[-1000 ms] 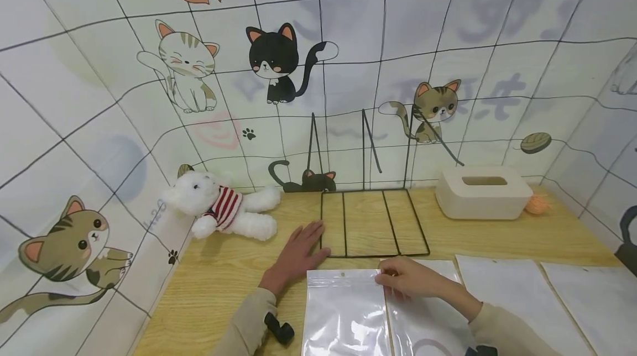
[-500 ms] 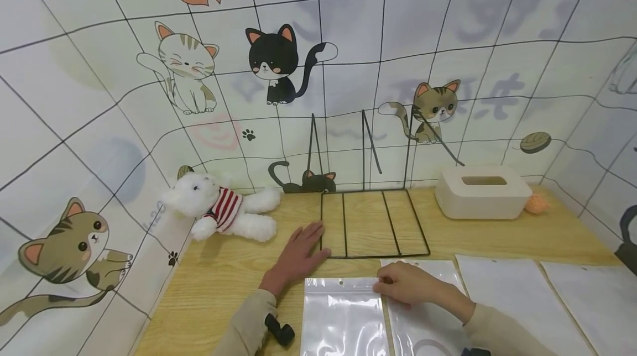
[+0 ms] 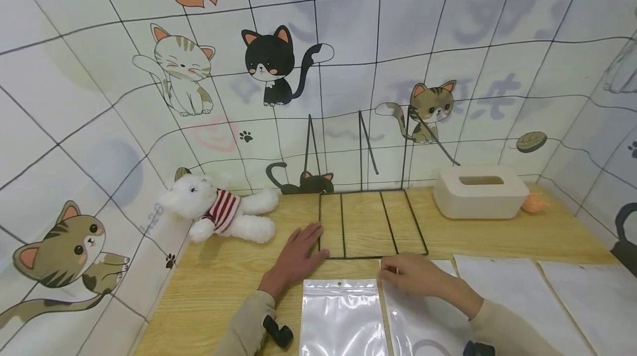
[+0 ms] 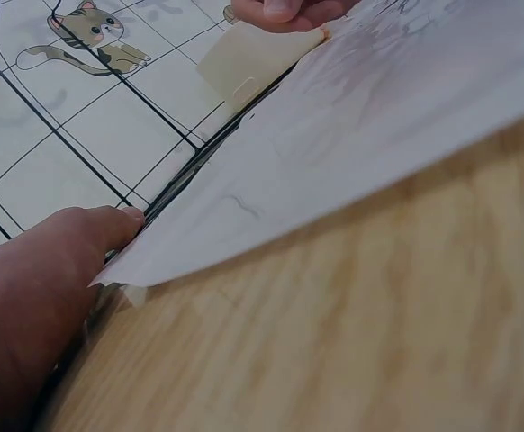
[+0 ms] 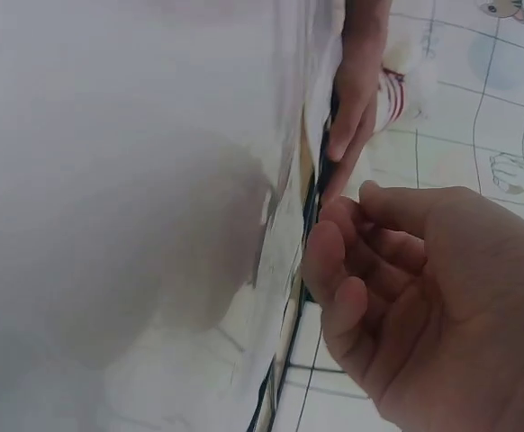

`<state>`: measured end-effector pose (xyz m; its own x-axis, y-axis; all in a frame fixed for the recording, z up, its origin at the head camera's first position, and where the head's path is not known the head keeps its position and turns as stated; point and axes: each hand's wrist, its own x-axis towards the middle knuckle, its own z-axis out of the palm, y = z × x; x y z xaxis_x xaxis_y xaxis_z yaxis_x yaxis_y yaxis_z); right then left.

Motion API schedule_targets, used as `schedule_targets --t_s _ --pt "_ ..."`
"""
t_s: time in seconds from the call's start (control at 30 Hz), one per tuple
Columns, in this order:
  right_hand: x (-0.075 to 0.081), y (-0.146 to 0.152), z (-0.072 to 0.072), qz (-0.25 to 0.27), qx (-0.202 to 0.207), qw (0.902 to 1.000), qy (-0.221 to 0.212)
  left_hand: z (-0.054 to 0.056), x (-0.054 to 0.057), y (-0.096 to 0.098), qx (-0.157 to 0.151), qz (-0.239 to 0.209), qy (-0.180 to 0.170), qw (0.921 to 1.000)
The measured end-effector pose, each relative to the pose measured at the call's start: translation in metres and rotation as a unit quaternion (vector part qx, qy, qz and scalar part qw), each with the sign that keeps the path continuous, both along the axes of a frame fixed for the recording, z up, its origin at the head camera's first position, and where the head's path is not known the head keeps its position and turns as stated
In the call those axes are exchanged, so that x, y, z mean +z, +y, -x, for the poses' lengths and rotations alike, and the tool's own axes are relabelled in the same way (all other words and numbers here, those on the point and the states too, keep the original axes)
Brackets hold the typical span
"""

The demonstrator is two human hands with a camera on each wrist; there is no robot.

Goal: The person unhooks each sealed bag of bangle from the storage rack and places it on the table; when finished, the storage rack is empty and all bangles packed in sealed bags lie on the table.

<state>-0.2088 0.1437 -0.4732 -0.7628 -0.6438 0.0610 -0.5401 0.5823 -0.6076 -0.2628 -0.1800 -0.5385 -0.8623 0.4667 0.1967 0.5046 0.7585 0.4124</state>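
On the wooden table, my left hand (image 3: 297, 255) rests with its fingers spread, its fingertips at the left edge of a black wire rack (image 3: 370, 258). Just right of the front bag's upper corner is my right hand (image 3: 415, 277). In the right wrist view the right hand's fingers (image 5: 356, 315) are loosely bent with nothing between them. A clear-fronted zip bag (image 3: 342, 317) with a hang hole lies flat before me. Beside it, a second zip bag (image 3: 413, 323) lies partly under the right hand. The left wrist view shows a bag's edge (image 4: 244, 207) near the left thumb.
Two more white bags (image 3: 502, 295) lie in a row to the right. A white plush toy (image 3: 231, 209) in a striped shirt lies at the back left. A cream tissue box (image 3: 480, 198) stands at the back right, beside an orange object (image 3: 534, 203). A cat-patterned wall covering surrounds the table.
The front zip bag has slid slightly toward me. My right hand has let go of its upper right corner and shifted a little right and away. My left hand has stayed in place.
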Motion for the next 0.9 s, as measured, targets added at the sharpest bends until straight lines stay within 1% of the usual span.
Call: schedule_targets --t_s 0.1,0.17,0.23,0.27,0.33,0.37,0.5,0.57,0.63,0.73,0.9 --pt "-0.001 0.006 0.003 -0.010 -0.016 0.9962 0.085 0.000 0.000 -0.001 0.002 0.000 0.000 1.0000" --pt "-0.002 0.012 0.006 -0.013 -0.030 0.9882 0.150 0.001 0.000 -0.001 0.002 0.000 -0.002 1.0000" --pt "-0.005 0.018 0.007 -0.023 -0.049 0.9772 0.205 0.002 -0.001 0.000 0.001 -0.001 -0.002 1.0000" --pt "-0.006 0.021 0.008 -0.029 -0.059 0.9723 0.224 0.002 -0.001 0.001 0.000 -0.001 -0.003 1.0000" --pt "-0.009 0.027 0.008 -0.044 -0.074 0.9657 0.245 0.003 -0.001 0.001 -0.001 0.004 -0.005 1.0000" --pt "-0.010 0.030 0.008 -0.053 -0.080 0.9657 0.241 0.003 -0.001 0.001 -0.002 0.005 -0.007 1.0000" --pt "-0.014 0.043 0.006 -0.093 -0.115 0.9694 0.196 0.005 0.000 0.002 -0.006 0.006 -0.005 0.9999" --pt "-0.014 0.049 0.006 -0.110 -0.131 0.9689 0.179 0.005 0.000 0.002 -0.007 0.005 -0.004 1.0000" --pt "-0.014 0.055 0.006 -0.119 -0.140 0.9685 0.168 0.005 0.000 0.001 -0.006 0.001 -0.004 1.0000" --pt "-0.011 0.062 0.006 -0.125 -0.145 0.9659 0.174 0.004 -0.001 0.001 0.000 -0.008 -0.008 0.9999" --pt "-0.008 0.072 0.007 -0.119 -0.156 0.9588 0.205 0.003 -0.004 0.002 0.013 -0.031 -0.017 0.9993"
